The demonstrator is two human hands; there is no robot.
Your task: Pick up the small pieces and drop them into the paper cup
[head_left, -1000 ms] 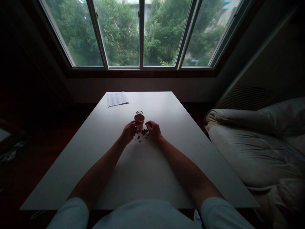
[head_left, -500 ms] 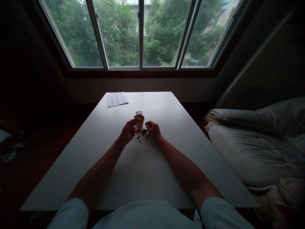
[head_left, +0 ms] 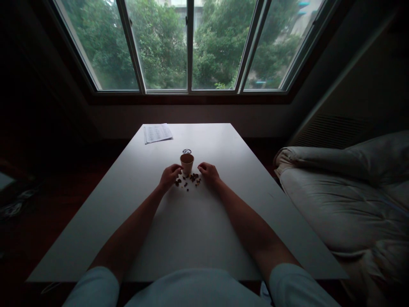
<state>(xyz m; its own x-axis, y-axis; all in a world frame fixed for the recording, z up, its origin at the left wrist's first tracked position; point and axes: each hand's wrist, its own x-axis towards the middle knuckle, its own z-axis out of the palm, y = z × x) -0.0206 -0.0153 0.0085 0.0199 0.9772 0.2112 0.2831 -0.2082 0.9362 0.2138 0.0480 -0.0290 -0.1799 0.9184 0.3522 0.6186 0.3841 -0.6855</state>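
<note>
A light brown paper cup (head_left: 187, 160) stands upright on the white table (head_left: 198, 226). Small dark brown pieces (head_left: 194, 177) lie scattered in front of it, too small to name. My left hand (head_left: 171, 175) is just left of the cup, its fingers curled with the tips together close to the cup's lower side; I cannot tell whether they touch it. On the other side, apart from the cup, my right hand (head_left: 209, 172) rests with curled fingers and thumb pinched. Anything within either hand is hidden.
A small round lid-like object (head_left: 187, 151) lies just behind the cup. Printed papers (head_left: 158, 133) are at the table's far left corner. To the right stands a padded, light-coloured sofa (head_left: 345, 200). Beyond the table is a window (head_left: 188, 47).
My left hand has dropped from in front of the cup to its left side, and its fingers have closed. The cup's rim is now uncovered. My right hand has shifted slightly right.
</note>
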